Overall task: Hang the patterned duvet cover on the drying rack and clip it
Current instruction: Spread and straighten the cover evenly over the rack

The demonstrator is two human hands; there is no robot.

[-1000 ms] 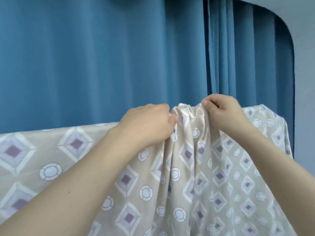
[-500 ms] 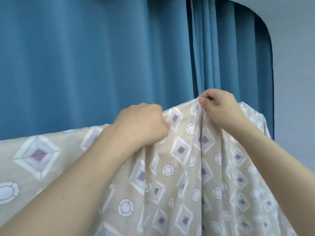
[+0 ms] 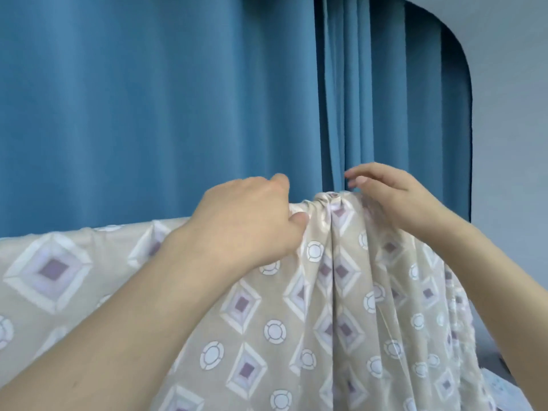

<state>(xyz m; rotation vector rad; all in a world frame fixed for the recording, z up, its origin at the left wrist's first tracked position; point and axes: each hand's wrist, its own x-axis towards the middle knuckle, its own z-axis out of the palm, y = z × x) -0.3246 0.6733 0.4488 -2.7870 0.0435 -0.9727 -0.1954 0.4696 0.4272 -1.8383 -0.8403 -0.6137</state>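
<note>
Head view. Patterned duvet cover (image 3: 296, 321), beige with purple-centred diamonds and white rings, hangs draped across the lower frame, its top edge gathered into a bunched peak at centre. The drying rack beneath is hidden by the cloth. Left hand (image 3: 249, 223): grip closed on the cover, fingers curled over the top edge just left of the peak, thumb pressing the fabric from the front. Right hand (image 3: 394, 200): grip loose and wide, palm against the cloth on the right of the peak, fingers extended above it, holding nothing firmly. Blue curtain (image 3: 148, 99) hangs behind; grey wall (image 3: 510, 129) at right.
</note>
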